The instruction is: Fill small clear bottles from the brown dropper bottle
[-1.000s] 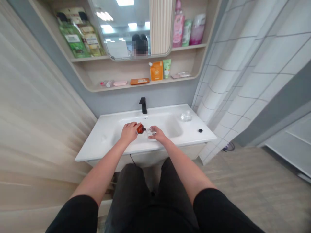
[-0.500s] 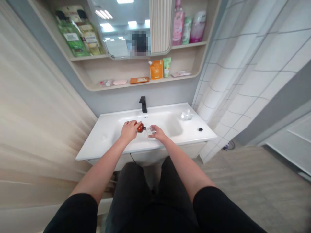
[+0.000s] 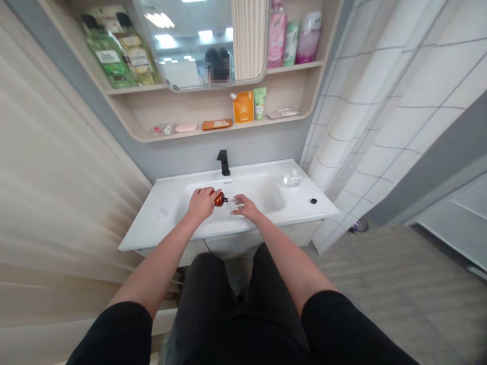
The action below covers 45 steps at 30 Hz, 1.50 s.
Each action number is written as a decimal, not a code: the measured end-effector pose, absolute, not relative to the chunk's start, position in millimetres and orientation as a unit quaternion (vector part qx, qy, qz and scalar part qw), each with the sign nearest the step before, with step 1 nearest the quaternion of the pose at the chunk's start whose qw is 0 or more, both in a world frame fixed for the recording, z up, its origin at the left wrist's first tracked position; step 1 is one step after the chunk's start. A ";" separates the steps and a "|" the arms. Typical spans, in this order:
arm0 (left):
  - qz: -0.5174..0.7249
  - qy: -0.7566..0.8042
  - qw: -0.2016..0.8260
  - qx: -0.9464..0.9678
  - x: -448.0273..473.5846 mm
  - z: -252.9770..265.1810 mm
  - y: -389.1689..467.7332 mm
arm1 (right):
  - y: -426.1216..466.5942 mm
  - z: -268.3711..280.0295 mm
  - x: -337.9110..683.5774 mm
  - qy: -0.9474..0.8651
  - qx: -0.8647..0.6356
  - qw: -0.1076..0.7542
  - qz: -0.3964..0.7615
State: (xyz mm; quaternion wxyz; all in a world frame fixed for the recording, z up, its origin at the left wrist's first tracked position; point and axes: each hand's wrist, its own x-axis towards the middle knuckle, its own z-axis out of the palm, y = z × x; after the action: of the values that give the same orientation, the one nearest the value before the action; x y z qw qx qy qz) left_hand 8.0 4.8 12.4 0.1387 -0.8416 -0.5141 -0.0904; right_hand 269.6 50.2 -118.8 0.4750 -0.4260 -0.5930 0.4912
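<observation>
Over the white sink (image 3: 167, 213) my left hand (image 3: 201, 204) grips a small reddish-brown bottle (image 3: 218, 198) tipped on its side, its dark neck pointing right. My right hand (image 3: 247, 207) holds a small clear container (image 3: 235, 203) right at the bottle's neck. Both hands hover above the basin, just in front of the black tap (image 3: 223, 162). Whether anything flows from the bottle is too small to tell.
A clear glass item (image 3: 291, 179) and a small black cap (image 3: 313, 201) sit on the sink's right side. Shelves above hold an orange pouch (image 3: 242, 107), green and pink bottles, and a mirror. A white tiled curtain (image 3: 365, 126) hangs at right.
The hands and bottle stay in the same pose; only the camera view has shifted slightly.
</observation>
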 end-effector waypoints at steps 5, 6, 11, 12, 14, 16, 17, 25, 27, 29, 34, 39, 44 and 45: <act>-0.093 -0.507 0.145 -0.844 7.5 13.0 5.8 | 51.7 -120.3 269.4 -0.597 -0.430 0.470 0.487; -0.093 -0.506 0.146 -0.845 7.4 12.9 6.1 | 51.8 -120.4 269.3 -0.597 -0.430 0.471 0.487; -0.095 -0.503 0.147 -0.846 7.0 12.4 7.2 | 51.4 -119.9 269.5 -0.598 -0.423 0.473 0.489; -0.095 -0.503 0.147 -0.846 7.0 12.4 7.3 | 51.1 -119.5 269.6 -0.597 -0.422 0.473 0.492; -0.095 -0.503 0.149 -0.846 7.1 12.7 7.2 | 50.5 -118.5 269.5 -0.593 -0.420 0.475 0.497; -0.094 -0.502 0.152 -0.846 7.0 13.1 6.9 | 49.6 -117.2 269.2 -0.591 -0.418 0.479 0.497; -0.093 -0.501 0.154 -0.846 6.8 13.3 6.7 | 49.2 -116.5 269.0 -0.592 -0.418 0.480 0.495; -0.090 -0.500 0.155 -0.847 5.8 16.2 4.9 | 47.2 -112.1 269.0 -0.602 -0.421 0.475 0.484; -0.092 -0.500 0.153 -0.847 5.8 17.0 4.6 | 46.9 -111.9 268.6 -0.603 -0.419 0.475 0.484; -0.092 -0.500 0.152 -0.847 5.9 17.7 4.5 | 46.8 -112.0 268.0 -0.601 -0.418 0.478 0.485; -0.090 -0.498 0.154 -0.848 6.3 20.0 4.6 | 47.0 -112.0 267.4 -0.598 -0.421 0.477 0.488; -0.083 -0.498 0.155 -0.849 6.6 22.6 4.6 | 47.3 -112.7 267.4 -0.592 -0.424 0.475 0.494; -0.084 -0.491 0.155 -0.853 6.0 22.5 5.3 | 46.9 -113.4 267.2 -0.592 -0.425 0.473 0.495; -0.085 -0.489 0.153 -0.854 5.9 22.3 5.4 | 46.8 -113.2 267.2 -0.593 -0.425 0.472 0.494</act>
State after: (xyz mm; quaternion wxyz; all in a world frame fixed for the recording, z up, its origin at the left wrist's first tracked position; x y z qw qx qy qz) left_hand 5.9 5.4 22.3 0.1534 -0.8542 -0.4893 -0.0854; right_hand 267.2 46.8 -113.2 0.4722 -0.4250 -0.5933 0.4944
